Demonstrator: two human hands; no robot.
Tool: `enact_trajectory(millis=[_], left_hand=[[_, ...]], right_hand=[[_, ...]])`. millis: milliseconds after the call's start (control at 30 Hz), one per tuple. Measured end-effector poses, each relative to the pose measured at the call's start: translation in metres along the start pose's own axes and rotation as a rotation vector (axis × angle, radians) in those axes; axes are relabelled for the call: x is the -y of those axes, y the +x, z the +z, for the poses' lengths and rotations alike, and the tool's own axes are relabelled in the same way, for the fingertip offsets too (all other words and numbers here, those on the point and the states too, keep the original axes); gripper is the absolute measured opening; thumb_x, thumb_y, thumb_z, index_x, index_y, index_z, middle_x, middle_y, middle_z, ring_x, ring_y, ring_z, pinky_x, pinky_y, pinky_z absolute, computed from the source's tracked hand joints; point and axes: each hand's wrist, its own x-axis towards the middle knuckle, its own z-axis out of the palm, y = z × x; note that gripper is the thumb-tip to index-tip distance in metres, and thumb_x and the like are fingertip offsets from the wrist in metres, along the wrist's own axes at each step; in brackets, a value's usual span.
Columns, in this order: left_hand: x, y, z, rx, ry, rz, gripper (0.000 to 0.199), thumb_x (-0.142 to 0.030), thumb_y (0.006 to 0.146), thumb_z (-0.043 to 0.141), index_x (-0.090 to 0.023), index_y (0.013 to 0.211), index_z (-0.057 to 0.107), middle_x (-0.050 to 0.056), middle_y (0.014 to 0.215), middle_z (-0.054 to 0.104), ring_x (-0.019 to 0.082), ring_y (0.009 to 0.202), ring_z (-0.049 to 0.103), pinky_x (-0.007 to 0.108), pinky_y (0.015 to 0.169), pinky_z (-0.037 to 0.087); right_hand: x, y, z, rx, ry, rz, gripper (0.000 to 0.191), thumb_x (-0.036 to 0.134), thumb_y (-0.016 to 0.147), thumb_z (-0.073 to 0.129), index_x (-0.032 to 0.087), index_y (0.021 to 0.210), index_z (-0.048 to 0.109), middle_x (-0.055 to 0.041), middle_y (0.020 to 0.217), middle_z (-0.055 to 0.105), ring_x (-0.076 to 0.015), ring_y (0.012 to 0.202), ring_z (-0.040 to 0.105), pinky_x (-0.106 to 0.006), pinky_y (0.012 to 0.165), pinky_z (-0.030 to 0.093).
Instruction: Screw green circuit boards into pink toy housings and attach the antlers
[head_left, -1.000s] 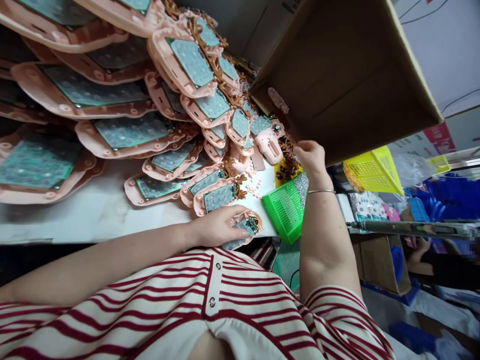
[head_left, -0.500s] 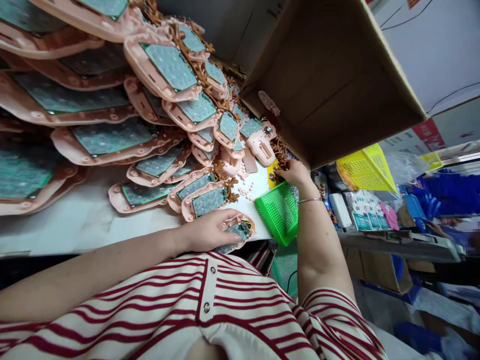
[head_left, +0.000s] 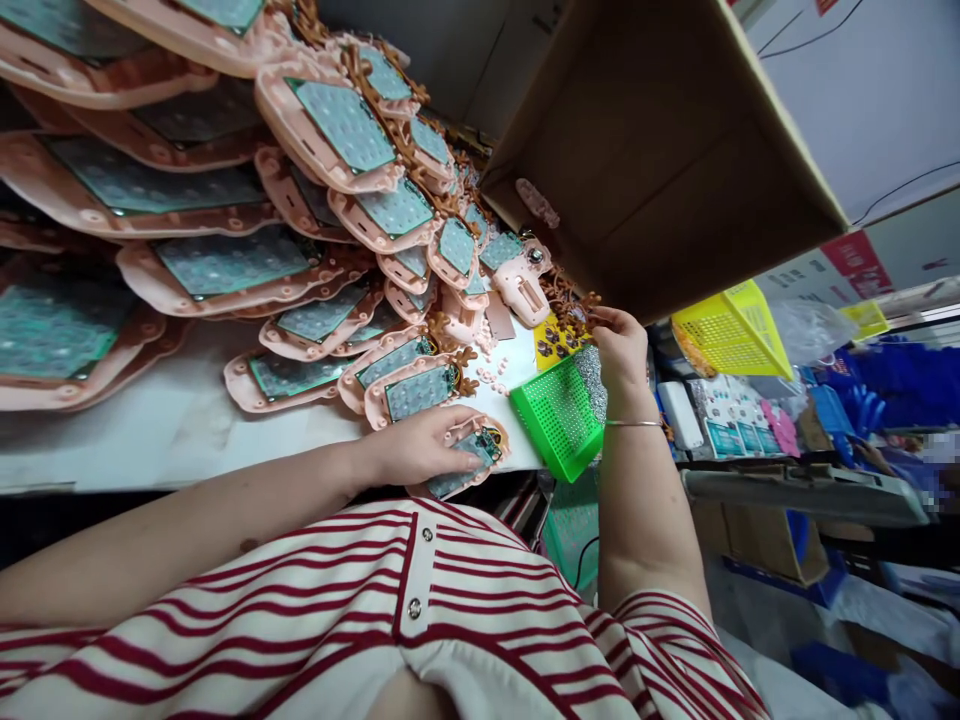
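My left hand is closed around a pink plastic half-shell at the table's front edge. A circuit board with wires near one end lies inside this shell, partly covered by my fingers. My right hand reaches out to the heap of brown antler pieces beside the cardboard box. Its thumb and fingers are pinched together on a brown antler piece at the heap's edge. Below it stands a green perforated basket holding small silvery parts.
Many pink shells with circuit boards are stacked at the left and back. Small pink buttons lie beside the basket. A yellow sheet carries dark small parts. The open cardboard box looms behind my right hand, near a yellow basket.
My right hand has moved right and slightly up, from the dark parts on the yellow sheet to the antler heap, uncovering the silvery parts. My left hand still holds the pink shell.
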Motion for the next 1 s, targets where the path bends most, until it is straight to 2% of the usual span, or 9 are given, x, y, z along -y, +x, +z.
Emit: enact_trajectory(millis=[133,267,433,500,600,700,800,900,1000], left_hand=[[0.003,0.0,0.0,-0.038,0.011,0.008,0.048,-0.028,0.072,0.076,-0.014,0.116,0.066,0.012,0.117,0.072,0.024,0.111,0.066,0.038,0.101,0.048],[0.001,-0.002,-0.002,-0.026,0.022,0.019,0.048,-0.03,0.073,0.075,-0.013,0.116,0.065,0.012,0.12,0.072,0.024,0.113,0.065,0.038,0.102,0.047],[-0.001,-0.005,-0.004,-0.026,0.024,0.028,0.05,-0.032,0.073,0.077,-0.012,0.117,0.063,0.011,0.114,0.073,0.024,0.107,0.067,0.038,0.096,0.05],[0.0,-0.006,-0.005,-0.009,0.042,0.034,0.051,-0.032,0.074,0.077,-0.012,0.119,0.062,0.011,0.113,0.073,0.024,0.105,0.068,0.037,0.095,0.051],[0.001,-0.009,-0.005,0.035,0.126,0.073,0.047,-0.031,0.079,0.073,-0.013,0.122,0.062,0.011,0.116,0.072,0.023,0.106,0.068,0.037,0.097,0.051],[0.001,-0.014,-0.003,0.011,0.316,0.245,0.043,-0.03,0.082,0.071,-0.015,0.122,0.064,0.013,0.127,0.069,0.025,0.12,0.063,0.04,0.109,0.045],[-0.001,-0.016,0.001,-0.007,0.508,0.435,0.038,-0.028,0.083,0.072,-0.016,0.119,0.068,0.015,0.141,0.06,0.027,0.14,0.048,0.041,0.117,0.037],[-0.002,-0.017,0.006,0.084,0.535,0.445,0.032,-0.024,0.085,0.068,-0.015,0.116,0.069,0.014,0.132,0.066,0.024,0.128,0.059,0.037,0.111,0.043],[-0.002,-0.019,0.01,0.057,0.416,0.348,0.035,-0.022,0.084,0.069,-0.013,0.118,0.069,0.012,0.121,0.072,0.022,0.113,0.067,0.035,0.104,0.049]], right_hand=[[0.017,-0.038,-0.008,0.086,0.398,0.01,0.034,0.023,0.073,0.064,0.02,0.106,0.066,-0.004,0.098,0.072,-0.0122,0.079,0.067,-0.029,0.074,0.059],[0.033,-0.087,-0.005,0.189,0.815,0.082,0.024,0.023,0.069,0.075,0.025,0.092,0.069,0.0024,0.089,0.071,-0.0091,0.068,0.064,-0.022,0.06,0.055],[0.041,-0.141,0.017,0.243,0.925,0.057,0.019,0.027,0.073,0.079,0.026,0.089,0.07,0.0027,0.088,0.072,-0.0095,0.075,0.067,-0.023,0.072,0.059],[0.04,-0.155,0.024,0.239,0.922,0.052,0.022,0.031,0.073,0.081,0.027,0.092,0.07,0.0025,0.091,0.074,-0.0101,0.079,0.069,-0.025,0.077,0.06],[0.039,-0.168,0.025,0.224,0.88,0.045,0.027,0.039,0.074,0.083,0.028,0.096,0.071,0.0029,0.09,0.076,-0.0107,0.074,0.07,-0.027,0.071,0.061],[0.042,-0.179,0.018,0.211,0.763,0.018,0.025,0.044,0.075,0.082,0.025,0.087,0.072,0.003,0.072,0.073,-0.0109,0.06,0.067,-0.025,0.057,0.056],[0.05,-0.19,0.014,0.222,0.574,-0.027,0.023,0.043,0.076,0.08,0.022,0.078,0.072,0.0028,0.063,0.069,-0.0103,0.053,0.062,-0.025,0.052,0.049],[0.056,-0.198,0.017,0.226,0.333,-0.179,0.019,0.04,0.079,0.078,0.022,0.076,0.074,0.0019,0.064,0.066,-0.0103,0.056,0.057,-0.027,0.055,0.046],[0.058,-0.2,0.021,0.16,0.205,-0.336,0.018,0.04,0.084,0.074,0.025,0.075,0.077,0.0014,0.064,0.058,-0.0126,0.064,0.054,-0.029,0.061,0.045]])
